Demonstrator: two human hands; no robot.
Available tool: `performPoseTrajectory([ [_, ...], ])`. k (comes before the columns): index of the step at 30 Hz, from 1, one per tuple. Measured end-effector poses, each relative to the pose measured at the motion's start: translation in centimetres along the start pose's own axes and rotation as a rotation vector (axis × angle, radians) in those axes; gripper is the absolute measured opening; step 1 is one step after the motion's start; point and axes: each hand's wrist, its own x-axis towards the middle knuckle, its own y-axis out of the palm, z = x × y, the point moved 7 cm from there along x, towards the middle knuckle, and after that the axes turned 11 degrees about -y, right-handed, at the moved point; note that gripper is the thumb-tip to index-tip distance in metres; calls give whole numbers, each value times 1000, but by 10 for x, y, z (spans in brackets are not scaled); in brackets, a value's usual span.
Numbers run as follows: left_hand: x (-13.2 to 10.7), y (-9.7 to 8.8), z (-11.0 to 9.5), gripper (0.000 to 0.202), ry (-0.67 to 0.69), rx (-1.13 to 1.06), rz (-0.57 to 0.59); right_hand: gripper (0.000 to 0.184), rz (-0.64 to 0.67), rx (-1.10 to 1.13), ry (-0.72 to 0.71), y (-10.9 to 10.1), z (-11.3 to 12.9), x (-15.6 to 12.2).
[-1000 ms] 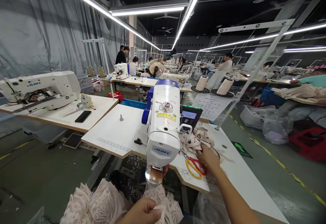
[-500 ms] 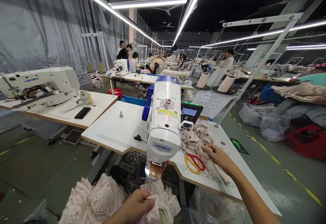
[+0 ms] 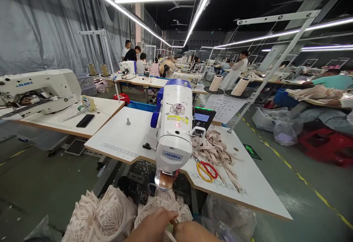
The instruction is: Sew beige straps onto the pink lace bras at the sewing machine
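At the bottom of the head view, my left hand [image 3: 156, 224] is closed on a beige lace bra [image 3: 154, 204] below the sewing head. My right hand [image 3: 193, 231] meets it there, fingers curled and mostly hidden, so what it grips does not show. A narrow beige strip [image 3: 170, 236] runs between the two hands. More beige lace bra cups [image 3: 113, 207] lie to the left. The white sewing machine [image 3: 176, 139] stands just beyond my hands. On its table, to the right, are red-and-yellow-handled scissors [image 3: 206, 171] and a heap of beige straps [image 3: 216, 148].
Thread cones [image 3: 239, 87] stand behind the table by a slanted white pole [image 3: 271, 71]. A second machine [image 3: 41, 87] and a black phone [image 3: 85, 121] are on the left table. A plastic bag [image 3: 230, 216] hangs below the right table edge. Other people work further back.
My right hand has left the strap heap and come down to my left hand at the bra. The view has shifted slightly.
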Motion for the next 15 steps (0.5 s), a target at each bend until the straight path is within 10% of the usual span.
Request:
performPoseTrajectory([
  [5, -7, 13, 20, 54, -160, -32, 294, 33, -132, 269, 155, -40, -28, -12],
  [10, -10, -14, 37, 58, -206, -118, 233, 52, -451, 730, 233, -82, -85, -51],
  [15, -9, -26, 37, 57, -207, -178, 265, 52, -668, 658, 331, -94, -115, -82],
])
